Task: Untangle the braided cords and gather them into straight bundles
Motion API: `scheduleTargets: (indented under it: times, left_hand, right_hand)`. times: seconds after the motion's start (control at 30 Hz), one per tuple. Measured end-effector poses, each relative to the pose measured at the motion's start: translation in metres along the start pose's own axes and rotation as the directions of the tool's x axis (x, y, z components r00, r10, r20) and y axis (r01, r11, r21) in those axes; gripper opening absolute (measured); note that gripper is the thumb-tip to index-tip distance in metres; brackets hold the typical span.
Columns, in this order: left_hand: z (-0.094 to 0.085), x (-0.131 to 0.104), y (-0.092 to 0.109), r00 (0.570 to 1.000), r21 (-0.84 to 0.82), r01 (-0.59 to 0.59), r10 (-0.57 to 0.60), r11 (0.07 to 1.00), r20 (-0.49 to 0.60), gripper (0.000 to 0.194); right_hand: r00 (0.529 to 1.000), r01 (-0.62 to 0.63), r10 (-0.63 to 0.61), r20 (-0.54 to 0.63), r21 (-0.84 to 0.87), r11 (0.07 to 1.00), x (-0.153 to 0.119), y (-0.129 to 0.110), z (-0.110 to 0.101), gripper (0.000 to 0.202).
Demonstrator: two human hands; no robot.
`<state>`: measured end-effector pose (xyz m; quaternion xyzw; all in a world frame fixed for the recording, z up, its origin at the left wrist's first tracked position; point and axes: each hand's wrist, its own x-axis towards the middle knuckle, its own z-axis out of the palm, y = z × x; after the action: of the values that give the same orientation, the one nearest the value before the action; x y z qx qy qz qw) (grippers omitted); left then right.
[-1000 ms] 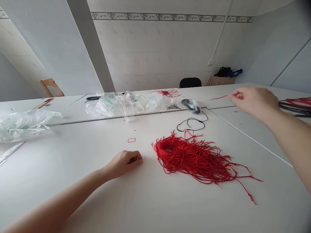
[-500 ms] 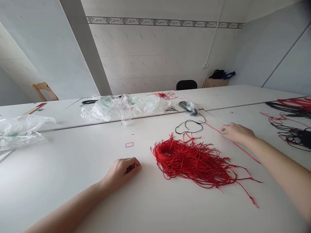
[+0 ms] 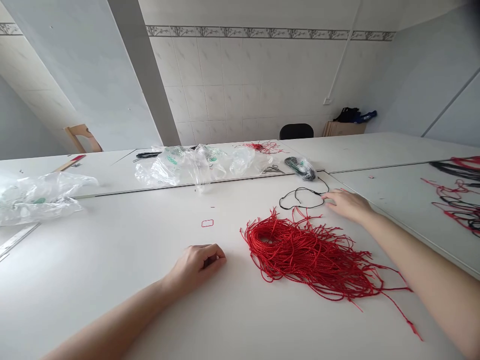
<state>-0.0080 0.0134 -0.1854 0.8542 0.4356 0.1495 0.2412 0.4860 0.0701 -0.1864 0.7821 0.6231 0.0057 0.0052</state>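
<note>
My left hand (image 3: 204, 264) rests on the white table, its fingers loosely curled and closed with nothing visible in them. To its right lies a large bundle of red braided cords (image 3: 300, 255), looped at the left end and fraying into loose knotted ends at the right. Beyond the bundle, my right hand (image 3: 347, 204) reaches over the table with fingers stretched forward. Its fingertips are at the right side of a thin black cord (image 3: 290, 207) lying in a loose loop; whether they touch it I cannot tell. A small red rectangular outline (image 3: 207, 223) shows on the table.
Crumpled clear plastic bags (image 3: 176, 167) lie across the back, another bag (image 3: 45, 197) at left. Scissors (image 3: 273, 169) and a wrapped dark cord coil (image 3: 301, 168) are behind the black loop. More black and red cords (image 3: 461, 200) lie at right. A black chair (image 3: 296, 131) stands beyond.
My right hand has moved left to the black cord. The single red cord that ran beneath it no longer shows. My left hand stays put; the view has turned slightly left.
</note>
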Motion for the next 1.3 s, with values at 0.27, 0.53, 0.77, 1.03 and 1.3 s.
scheduleTargets:
  times: [0.27,0.53,0.77,1.03,1.3]
  left_hand:
    - [-0.003,-0.001,0.004,1.000,0.026,-0.027,0.027,0.999,0.008,0.023]
    - [-0.001,-0.001,0.001,0.999,0.022,-0.045,0.045,0.999,0.008,0.019]
    - [-0.001,-0.002,0.003,0.999,0.015,-0.042,0.042,0.999,-0.002,0.021]
    - [0.000,-0.004,0.001,0.998,0.022,-0.054,0.054,0.998,-0.011,0.022]
    - [-0.003,-0.005,0.005,0.998,0.012,-0.063,0.063,0.998,-0.013,0.021]
  right_hand:
    - [0.999,0.051,-0.052,0.007,0.077,0.996,0.017,-0.050,-0.014,0.017]
    - [0.940,0.337,-0.312,-0.142,0.222,0.915,-0.065,-0.151,-0.060,0.030]
    - [0.831,0.549,-0.556,0.033,0.119,0.828,-0.136,-0.200,-0.049,0.028]
    - [0.924,0.380,-0.372,-0.082,0.265,0.886,-0.118,-0.173,-0.094,0.047]
    - [0.914,0.392,-0.405,-0.016,0.293,0.872,-0.125,-0.179,-0.098,0.025]
